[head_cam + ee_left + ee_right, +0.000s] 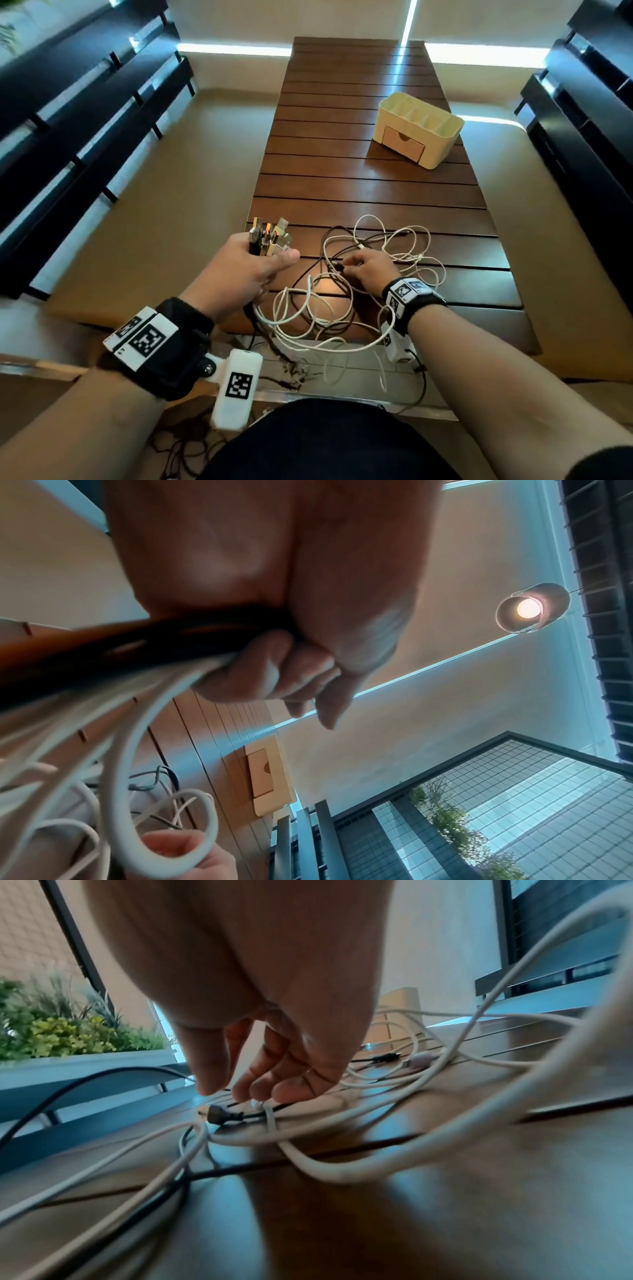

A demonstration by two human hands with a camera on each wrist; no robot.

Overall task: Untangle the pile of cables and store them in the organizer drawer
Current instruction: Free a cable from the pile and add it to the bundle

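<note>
A tangle of white and black cables [342, 298] lies on the near end of the slatted wooden table [359, 192]. My left hand [274, 255] is raised at the table's left edge and grips a bundle of cable ends, with several USB plugs [270, 233] sticking up out of the fist. In the left wrist view the fingers [260, 666] curl round the black and white strands. My right hand [344, 265] reaches down into the pile. Its thumb and fingertips [257, 1093] stand slightly apart just above a black plug [219, 1115], touching the cables. The cream organizer [418, 130] stands farther back on the right, its drawer [404, 142] closed.
Cable loops hang off the table's near edge toward my lap. Beige floor lies on both sides of the table, with dark shelving [85, 113] to the left and dark shelving [582, 113] to the right. A planter with green plants [68, 1037] shows in the right wrist view.
</note>
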